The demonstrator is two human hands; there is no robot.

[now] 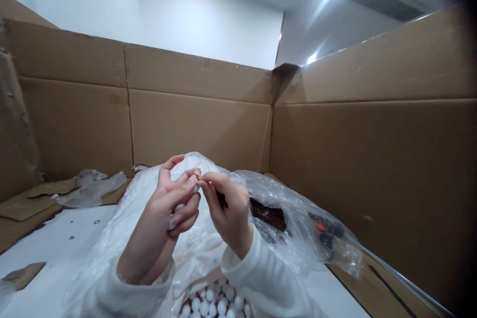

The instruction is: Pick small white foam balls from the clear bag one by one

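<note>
My left hand (173,203) pinches a small white ball (196,188) between thumb and fingers. More white balls (172,222) show between its curled lower fingers and palm. Close against it, my right hand (227,203) has thumb and index finger pressed together at the top of the pinched ball. A tiny dark bit shows at those fingertips, too small to name. Below both hands, a clear plastic bag (181,290) holds many white balls (212,303), with reddish brown showing between them.
A large bag of white stuff (137,203) lies behind my hands. To the right, clear plastic (298,208) covers a dark brown piece (270,214) and black-and-red items (326,231). Tall cardboard walls (201,114) surround the white surface (84,228). Crumpled plastic (93,191) and cardboard scraps (28,203) lie left.
</note>
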